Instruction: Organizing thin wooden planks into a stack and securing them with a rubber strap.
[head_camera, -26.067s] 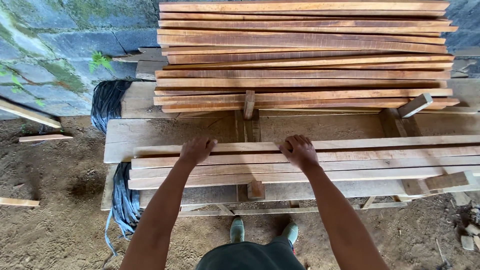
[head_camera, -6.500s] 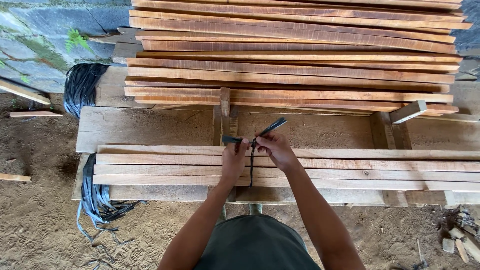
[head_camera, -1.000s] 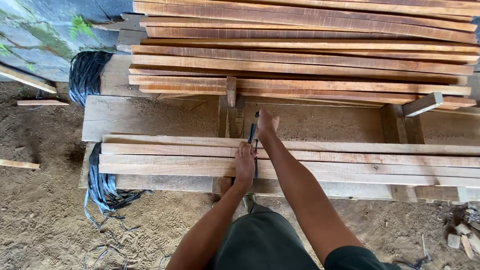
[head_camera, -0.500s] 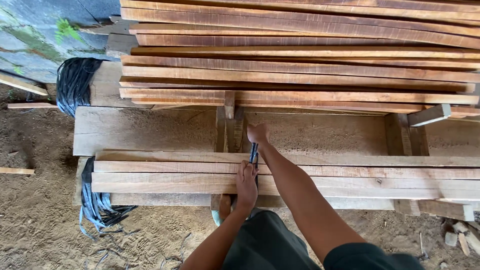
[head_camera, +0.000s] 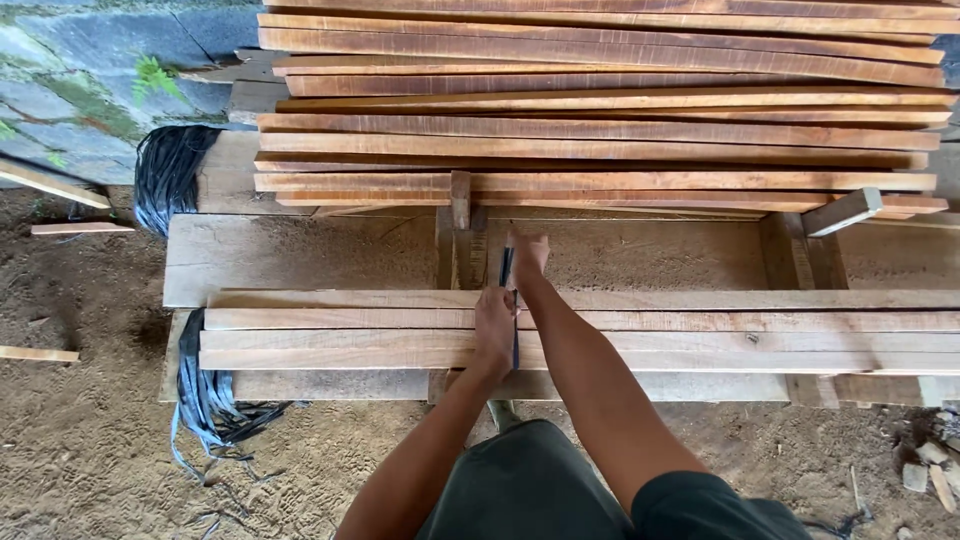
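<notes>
The dark strap (head_camera: 507, 268) runs straight away from the person, its long axis crossing the bundle of wooden slats (head_camera: 700, 328) at a right angle, while the slats themselves lie left to right on the workbench (head_camera: 300, 250). The right hand (head_camera: 527, 252) is at the far end of the strap, beyond the slats, fingers curled closed around it. The left hand (head_camera: 495, 322) lies on top of the slats just beside the strap, fingers bent down onto the wood; whether it pinches the strap cannot be told. Behind stands a larger stack of planks (head_camera: 600, 100), and a coil of black strapping (head_camera: 165, 180) hangs at the bench's left end.
</notes>
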